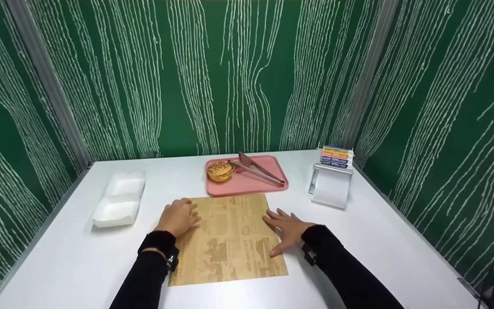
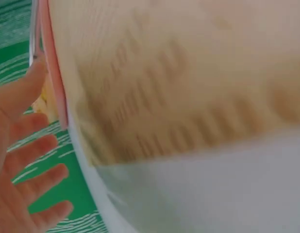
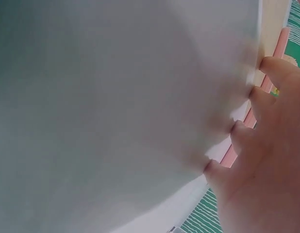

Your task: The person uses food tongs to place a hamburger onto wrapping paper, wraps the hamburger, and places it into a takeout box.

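Observation:
A sheet of brown printed wrapping paper lies flat on the white table in front of me. My left hand is over its upper left edge; in the left wrist view the fingers are spread and hold nothing. On the opposite side, my right hand reaches over the paper's right edge with spread fingers. In the right wrist view, its fingertips rest on the white surface. Just beyond the paper, a pink tray bears a sesame burger and metal tongs with brown ends.
An open white takeaway box stands at the left of the table. To the back right is a holder with a white paper roll and several coloured marker boxes on top. Green walls with white lines enclose the table.

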The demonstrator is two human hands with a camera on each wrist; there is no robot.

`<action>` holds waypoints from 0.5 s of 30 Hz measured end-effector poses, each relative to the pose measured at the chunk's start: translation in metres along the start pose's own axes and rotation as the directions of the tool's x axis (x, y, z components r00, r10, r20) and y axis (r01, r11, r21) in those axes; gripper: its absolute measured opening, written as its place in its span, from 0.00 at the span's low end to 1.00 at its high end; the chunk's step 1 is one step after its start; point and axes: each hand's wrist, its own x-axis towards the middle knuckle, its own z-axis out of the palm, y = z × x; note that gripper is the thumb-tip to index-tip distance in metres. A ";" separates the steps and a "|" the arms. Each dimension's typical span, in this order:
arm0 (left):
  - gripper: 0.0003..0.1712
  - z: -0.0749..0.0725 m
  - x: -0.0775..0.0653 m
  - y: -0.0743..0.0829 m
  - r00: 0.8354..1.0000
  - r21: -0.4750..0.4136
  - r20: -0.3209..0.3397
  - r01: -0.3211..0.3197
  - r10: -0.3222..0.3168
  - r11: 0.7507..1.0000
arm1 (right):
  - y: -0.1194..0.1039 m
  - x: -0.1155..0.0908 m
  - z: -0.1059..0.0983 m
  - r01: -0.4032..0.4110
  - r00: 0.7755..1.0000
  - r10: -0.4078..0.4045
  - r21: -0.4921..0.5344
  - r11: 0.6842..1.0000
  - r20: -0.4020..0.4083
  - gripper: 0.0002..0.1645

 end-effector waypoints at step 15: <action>0.19 0.023 0.059 0.017 0.998 -0.088 -0.044 0.035 -0.039 0.996 | 0.006 -0.001 0.000 0.000 1.000 0.000 0.005 1.000 0.013 0.73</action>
